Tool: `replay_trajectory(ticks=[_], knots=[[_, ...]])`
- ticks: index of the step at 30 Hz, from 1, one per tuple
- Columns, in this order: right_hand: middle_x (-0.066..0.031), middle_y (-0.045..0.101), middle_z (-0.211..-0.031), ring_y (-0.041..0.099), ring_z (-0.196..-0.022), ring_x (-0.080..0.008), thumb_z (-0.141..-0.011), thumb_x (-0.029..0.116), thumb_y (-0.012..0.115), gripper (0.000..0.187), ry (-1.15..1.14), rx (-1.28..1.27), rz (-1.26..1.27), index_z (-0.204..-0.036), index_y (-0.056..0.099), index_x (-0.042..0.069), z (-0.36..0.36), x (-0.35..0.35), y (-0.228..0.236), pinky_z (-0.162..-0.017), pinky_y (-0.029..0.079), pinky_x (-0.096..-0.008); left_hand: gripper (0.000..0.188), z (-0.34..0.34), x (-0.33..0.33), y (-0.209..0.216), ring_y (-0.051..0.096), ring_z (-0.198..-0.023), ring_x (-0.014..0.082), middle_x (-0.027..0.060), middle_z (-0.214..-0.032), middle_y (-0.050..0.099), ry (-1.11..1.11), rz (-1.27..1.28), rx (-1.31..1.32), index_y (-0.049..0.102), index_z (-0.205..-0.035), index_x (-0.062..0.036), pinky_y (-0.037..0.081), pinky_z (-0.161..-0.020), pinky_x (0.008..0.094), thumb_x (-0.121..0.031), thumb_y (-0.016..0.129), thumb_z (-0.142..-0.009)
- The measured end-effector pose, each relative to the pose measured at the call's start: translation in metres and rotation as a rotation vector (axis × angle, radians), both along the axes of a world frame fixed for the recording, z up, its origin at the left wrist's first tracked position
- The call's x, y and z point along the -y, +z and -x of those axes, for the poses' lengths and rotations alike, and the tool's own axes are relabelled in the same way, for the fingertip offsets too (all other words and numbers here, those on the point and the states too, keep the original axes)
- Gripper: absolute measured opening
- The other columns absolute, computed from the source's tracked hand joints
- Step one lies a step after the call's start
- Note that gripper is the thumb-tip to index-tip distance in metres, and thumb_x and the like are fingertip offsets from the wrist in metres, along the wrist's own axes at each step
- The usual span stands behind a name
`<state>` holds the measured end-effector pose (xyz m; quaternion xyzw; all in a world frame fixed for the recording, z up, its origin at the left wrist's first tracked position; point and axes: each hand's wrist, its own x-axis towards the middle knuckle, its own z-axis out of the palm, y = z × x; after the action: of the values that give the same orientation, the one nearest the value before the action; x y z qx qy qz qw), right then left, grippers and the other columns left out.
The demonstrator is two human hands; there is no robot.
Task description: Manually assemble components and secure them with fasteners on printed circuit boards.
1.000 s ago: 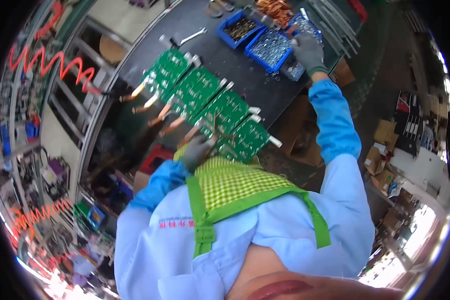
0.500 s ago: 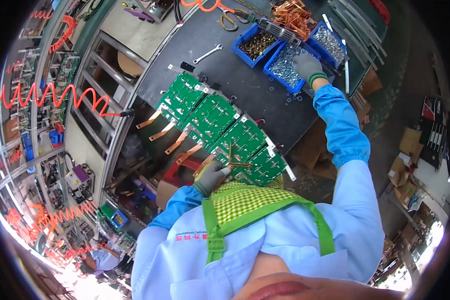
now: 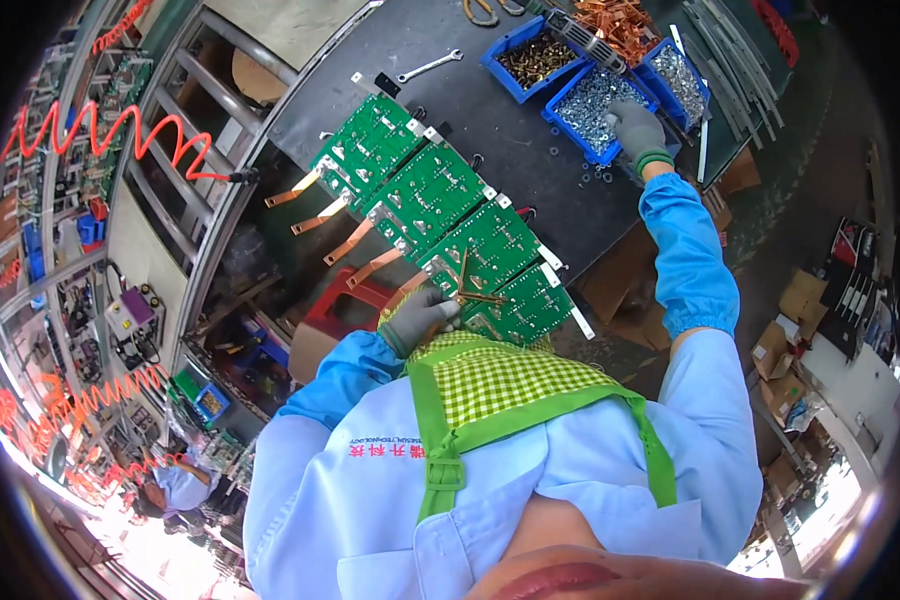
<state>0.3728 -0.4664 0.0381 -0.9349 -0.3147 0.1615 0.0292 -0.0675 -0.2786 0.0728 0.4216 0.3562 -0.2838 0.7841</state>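
Both hands, grips unclear, are at a dark tabletop beside metal framing.

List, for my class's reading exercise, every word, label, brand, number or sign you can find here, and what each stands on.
Light blue jacket, chest: red characters, upside down in the picture; wording not copied here.
Same place: smaller dark blue lettering, also upside down; not copied either.
Green circuit boards: any markings are too small to read.
Elsewhere: nothing sharp enough to read.
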Motion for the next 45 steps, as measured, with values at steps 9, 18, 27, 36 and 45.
replay_trajectory(ticks=[9, 18, 27, 36, 45], knots=[[-0.0170, 0.062, -0.102, 0.058, -0.096, -0.0332, -0.079, 0.023, 0.058, 0.034, -0.235, -0.072, -0.065, -0.111, 0.058, 0.014, -0.016, 0.044, 0.021, -0.086, 0.045, -0.0410, 0.026, -0.002, -0.001, 0.005, 0.056, -0.069, 0.0124, 0.0087, -0.082, 0.060, -0.020, -0.023, -0.015, 0.056, -0.094, 0.0020, 0.047, -0.064, 0.0247, -0.022, 0.061, -0.085], [-0.0202, 0.059, -0.106, 0.056, -0.100, -0.0367, -0.079, 0.024, 0.056, 0.034, -0.219, -0.054, 0.297, -0.106, 0.057, 0.005, 0.013, 0.046, -0.036, -0.088, 0.044, -0.0427, 0.023, -0.002, -0.003, 0.005, 0.056, -0.068, 0.0134, 0.0063, -0.076, 0.060, -0.057, -0.097, 0.004, 0.057, -0.091, 0.0003, 0.047, -0.063, 0.0255, -0.022, 0.060, -0.084], [-0.0177, 0.063, -0.096, 0.059, -0.092, -0.0347, -0.076, 0.027, 0.057, 0.028, -0.308, -0.093, 0.113, -0.093, 0.061, 0.005, 0.009, 0.057, -0.016, -0.082, 0.046, -0.0411, 0.022, 0.003, 0.004, 0.003, 0.056, -0.067, 0.0120, 0.0068, -0.078, 0.060, 0.013, -0.057, -0.005, 0.056, -0.094, -0.0003, 0.048, -0.061, 0.0232, -0.021, 0.059, -0.085], [-0.0108, 0.062, -0.080, 0.061, -0.073, -0.0253, -0.081, 0.016, 0.061, 0.011, -0.102, 0.058, -0.754, -0.087, 0.061, 0.007, 0.185, -0.002, 0.159, -0.068, 0.048, -0.0320, 0.025, 0.016, -0.004, -0.021, 0.059, -0.068, 0.0148, 0.0103, -0.082, 0.061, -0.046, -0.035, 0.120, 0.055, -0.093, 0.0031, 0.048, -0.060, 0.0254, -0.021, 0.057, -0.086], [-0.0080, 0.055, -0.078, 0.059, -0.066, -0.0272, -0.078, 0.016, 0.058, 0.010, 0.237, -0.056, -0.632, -0.087, 0.056, 0.011, 0.365, -0.035, 0.063, -0.055, 0.047, -0.0372, 0.020, 0.005, -0.008, -0.020, 0.057, -0.063, 0.0122, 0.0102, -0.078, 0.061, 0.007, 0.081, 0.119, 0.055, -0.092, 0.0018, 0.049, -0.055, 0.0230, -0.017, 0.057, -0.086]])
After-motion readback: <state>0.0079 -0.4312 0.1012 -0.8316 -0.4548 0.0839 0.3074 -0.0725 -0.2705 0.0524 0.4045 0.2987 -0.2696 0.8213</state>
